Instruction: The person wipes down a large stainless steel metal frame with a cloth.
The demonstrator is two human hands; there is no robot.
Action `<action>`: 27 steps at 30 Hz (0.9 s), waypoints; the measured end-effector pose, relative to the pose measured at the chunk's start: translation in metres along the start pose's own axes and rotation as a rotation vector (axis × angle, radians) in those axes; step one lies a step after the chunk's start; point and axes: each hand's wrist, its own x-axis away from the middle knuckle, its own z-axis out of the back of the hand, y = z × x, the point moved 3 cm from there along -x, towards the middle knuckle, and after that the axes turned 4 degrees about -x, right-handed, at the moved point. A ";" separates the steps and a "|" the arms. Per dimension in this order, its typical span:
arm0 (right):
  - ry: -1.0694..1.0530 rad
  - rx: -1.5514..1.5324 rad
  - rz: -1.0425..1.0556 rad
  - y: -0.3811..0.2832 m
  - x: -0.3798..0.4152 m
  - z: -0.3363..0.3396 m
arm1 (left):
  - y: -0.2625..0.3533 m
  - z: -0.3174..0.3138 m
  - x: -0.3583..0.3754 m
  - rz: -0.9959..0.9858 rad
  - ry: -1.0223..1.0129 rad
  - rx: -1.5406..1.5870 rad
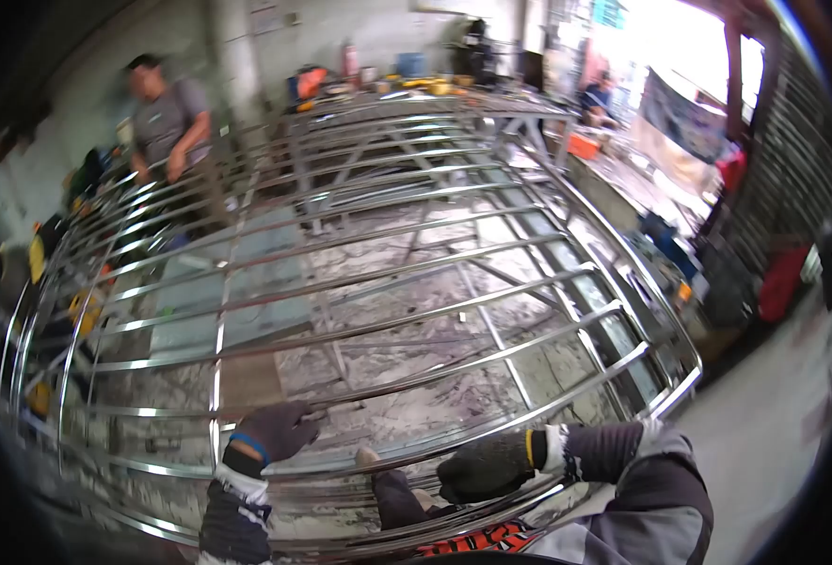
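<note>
A large frame of shiny metal tubes (pixel 369 298) spreads out before me, with long bars running across and several crosspieces. My left hand (pixel 280 431), in a dark grey glove with a blue cuff band, is over the near left bars beside a lengthwise tube. Its fingers point right, loosely stretched, and nothing shows in them. Close to the near edge, my right hand (pixel 487 466) wears a dark glove with a yellow cuff. Its fingers are curled closed among the near tubes; what lies inside the grip is hidden.
A person (pixel 171 127) stands at the far left side of the frame. Behind it, a workbench (pixel 416 105) carries tools and an orange item. Another person (pixel 600 102) is near the bright opening. A red item (pixel 785 282) lies to the right. Below the bars is a stained floor (pixel 388 330).
</note>
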 end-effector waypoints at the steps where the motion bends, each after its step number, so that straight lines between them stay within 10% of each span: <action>1: -0.037 0.141 0.167 -0.003 -0.001 0.000 | -0.001 -0.002 0.001 -0.034 0.032 -0.014; 7: 0.032 0.288 0.414 -0.006 -0.003 0.001 | -0.010 -0.015 0.000 -0.025 0.145 -0.019; 10: -0.088 -0.213 0.177 0.022 -0.004 -0.008 | -0.001 -0.009 -0.005 -0.062 0.054 -0.056; 16: -0.077 0.305 0.450 -0.006 -0.008 0.011 | 0.003 -0.012 -0.003 0.034 -0.016 -0.045; 24: -0.071 -0.236 -0.484 -0.062 -0.003 0.037 | -0.002 -0.023 -0.006 -0.035 0.017 -0.075; 27: 0.058 -0.017 -0.108 -0.013 0.001 0.021 | -0.010 -0.028 -0.007 -0.116 0.073 -0.103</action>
